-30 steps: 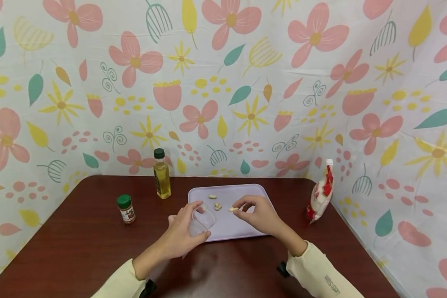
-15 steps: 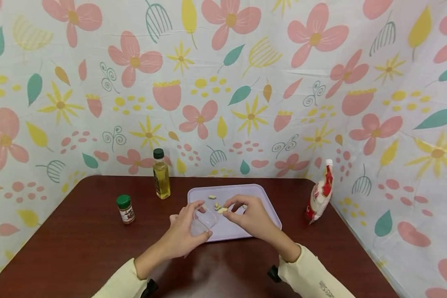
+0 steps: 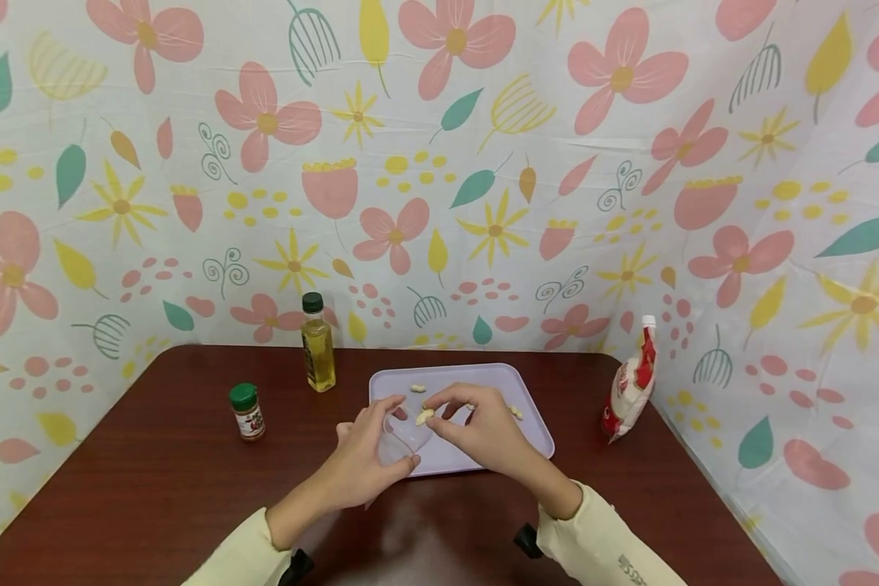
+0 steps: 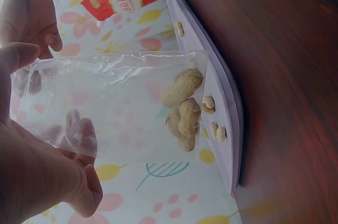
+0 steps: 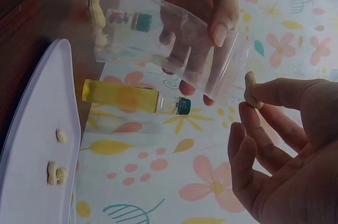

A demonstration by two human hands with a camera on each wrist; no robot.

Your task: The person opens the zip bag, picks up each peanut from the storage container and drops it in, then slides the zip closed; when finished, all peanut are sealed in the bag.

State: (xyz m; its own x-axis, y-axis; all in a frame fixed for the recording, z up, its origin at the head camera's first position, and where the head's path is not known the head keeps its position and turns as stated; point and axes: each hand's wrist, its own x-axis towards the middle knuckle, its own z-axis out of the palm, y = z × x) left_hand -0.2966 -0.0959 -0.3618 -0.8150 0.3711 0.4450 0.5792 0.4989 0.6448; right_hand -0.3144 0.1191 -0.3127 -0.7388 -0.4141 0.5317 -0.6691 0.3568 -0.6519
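My left hand (image 3: pixel 359 460) holds a clear plastic zip bag (image 4: pixel 116 102) spread between thumb and fingers, above the tray's front left. A few unshelled peanuts (image 4: pixel 182 87) lie at the bottom of the bag, best seen in the left wrist view. My right hand (image 3: pixel 483 427) pinches one peanut (image 5: pixel 252 89) between thumb and fingertips. In the right wrist view that peanut is right at the bag's mouth. Below is a pale lilac tray (image 3: pixel 457 377), on which a loose peanut (image 3: pixel 417 388) sits toward the back and others lie farther right, partly hidden by my right hand.
An oil bottle (image 3: pixel 318 350) with a dark green cap stands left of the tray. A green-lidded seasoning jar (image 3: pixel 248 413) is nearer on the left. To the right, a red and white pouch (image 3: pixel 630 387) stands by the patterned cloth wall (image 3: pixel 483 203).
My right hand has carried the peanut leftward across the tray to the bag's mouth. My left hand and the bag stay nearly in place.
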